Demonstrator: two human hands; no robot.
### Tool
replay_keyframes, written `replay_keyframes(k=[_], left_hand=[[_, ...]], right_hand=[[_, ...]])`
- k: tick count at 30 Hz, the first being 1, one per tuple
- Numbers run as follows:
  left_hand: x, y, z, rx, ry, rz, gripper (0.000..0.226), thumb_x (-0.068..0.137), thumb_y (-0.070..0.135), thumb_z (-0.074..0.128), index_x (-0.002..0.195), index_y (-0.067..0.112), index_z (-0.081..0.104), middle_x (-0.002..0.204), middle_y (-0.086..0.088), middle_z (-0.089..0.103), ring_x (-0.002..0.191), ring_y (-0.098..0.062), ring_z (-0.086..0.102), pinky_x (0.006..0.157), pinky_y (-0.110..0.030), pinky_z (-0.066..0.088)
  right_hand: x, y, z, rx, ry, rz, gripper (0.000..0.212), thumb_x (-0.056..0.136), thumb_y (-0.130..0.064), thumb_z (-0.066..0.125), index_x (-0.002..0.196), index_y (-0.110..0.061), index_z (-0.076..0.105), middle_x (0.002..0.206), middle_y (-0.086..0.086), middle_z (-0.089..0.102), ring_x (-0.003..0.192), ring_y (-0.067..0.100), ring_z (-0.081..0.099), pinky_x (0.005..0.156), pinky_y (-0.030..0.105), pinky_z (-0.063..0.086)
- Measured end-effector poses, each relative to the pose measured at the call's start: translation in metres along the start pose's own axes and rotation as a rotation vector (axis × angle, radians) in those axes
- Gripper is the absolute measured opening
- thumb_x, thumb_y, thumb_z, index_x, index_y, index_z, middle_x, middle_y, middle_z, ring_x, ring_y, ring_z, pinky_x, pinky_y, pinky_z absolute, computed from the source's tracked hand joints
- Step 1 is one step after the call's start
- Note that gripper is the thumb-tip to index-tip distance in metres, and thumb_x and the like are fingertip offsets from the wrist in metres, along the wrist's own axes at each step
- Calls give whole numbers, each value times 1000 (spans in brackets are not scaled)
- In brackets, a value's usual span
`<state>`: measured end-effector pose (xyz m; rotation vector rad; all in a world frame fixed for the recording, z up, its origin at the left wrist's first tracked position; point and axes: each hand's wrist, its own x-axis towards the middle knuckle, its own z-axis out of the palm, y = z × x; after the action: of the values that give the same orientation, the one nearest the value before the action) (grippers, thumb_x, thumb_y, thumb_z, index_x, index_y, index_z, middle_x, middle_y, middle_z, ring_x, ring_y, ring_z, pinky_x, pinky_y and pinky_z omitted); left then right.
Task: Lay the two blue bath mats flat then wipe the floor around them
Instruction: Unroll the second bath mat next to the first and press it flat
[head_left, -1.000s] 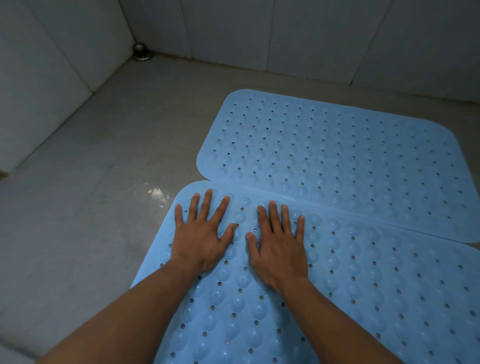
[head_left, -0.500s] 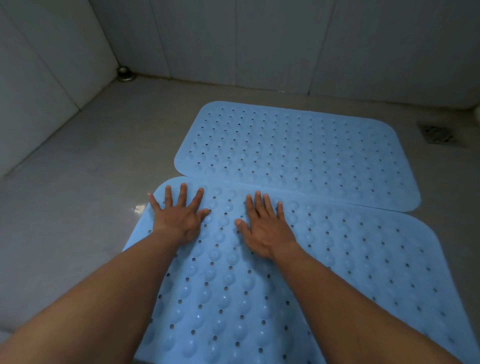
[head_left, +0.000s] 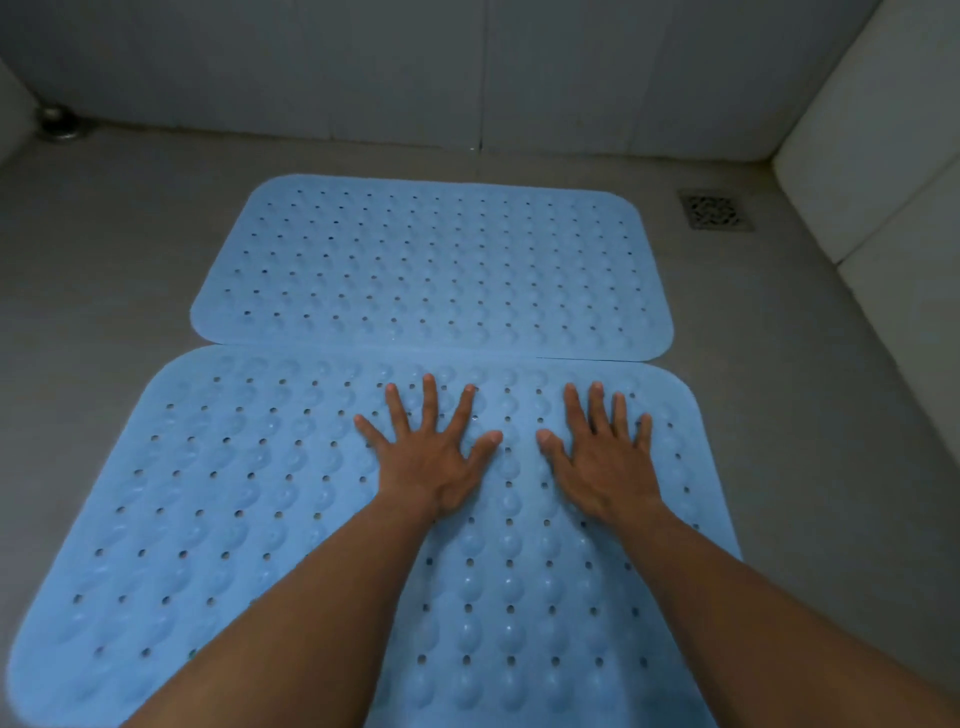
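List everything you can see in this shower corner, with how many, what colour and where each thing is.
tiled floor: one, grey, under and around everything
wall tiles: several, whitish, behind and at the sides
far perforated rubber bath mat: one, blue, flat, nearer the back wall
near perforated rubber bath mat: one, blue, flat, its far edge meeting the far mat
square metal drain grate: one, dark grey, far right
round metal fitting: one, silvery, far left corner
left hand: one, flat on near mat, fingers spread
right hand: one, flat beside it

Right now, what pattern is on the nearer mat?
Nearer mat: light blue, raised bumps and round holes; head view.
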<state>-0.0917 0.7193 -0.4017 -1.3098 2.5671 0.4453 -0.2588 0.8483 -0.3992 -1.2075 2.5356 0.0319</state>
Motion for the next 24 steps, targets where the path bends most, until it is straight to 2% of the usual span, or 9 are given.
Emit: replay_keyframes(k=[4,11,15,20,24], left_hand=[[-1,8,8,33,36,-54,87,73,94,-3,145,52,-28,160,2,-31,143,-43,-31,106,-76,-13],[-1,9,7,47,59,-53,85,73,94,-3,144,54,-28,161,3,-30,144,-42,-29,106,-78,-6],[-2,10,7,54,64,-66,84,73,93,-4,144,54,-28,161,4,-31,144,-41,-31,107,-77,-6],[-1,11,5,71,47,-60,83,74,92,-4,142,53,-32,159,3,-34,143,-42,-33,106,-78,-6],[-1,11,7,70,60,-59,82,76,91,-5,142,52,-32,159,3,-35,142,-42,-34,106,-77,-7]], right_hand=[[3,4,7,37,51,-8,72,97,-68,9,157,-36,-13,166,3,-17,153,27,-16,119,54,-16],[4,4,14,29,122,-1,73,96,-68,9,158,-34,-10,167,5,-15,153,26,-13,120,54,-13],[2,3,16,34,184,0,74,95,-68,13,160,-34,-1,168,6,-6,154,27,-5,122,54,-7],[4,5,16,53,179,-1,73,95,-69,14,159,-35,1,168,5,-6,154,26,-5,122,54,-7],[3,4,16,38,142,-5,74,96,-69,9,158,-34,-9,167,4,-15,153,25,-13,121,53,-13]])
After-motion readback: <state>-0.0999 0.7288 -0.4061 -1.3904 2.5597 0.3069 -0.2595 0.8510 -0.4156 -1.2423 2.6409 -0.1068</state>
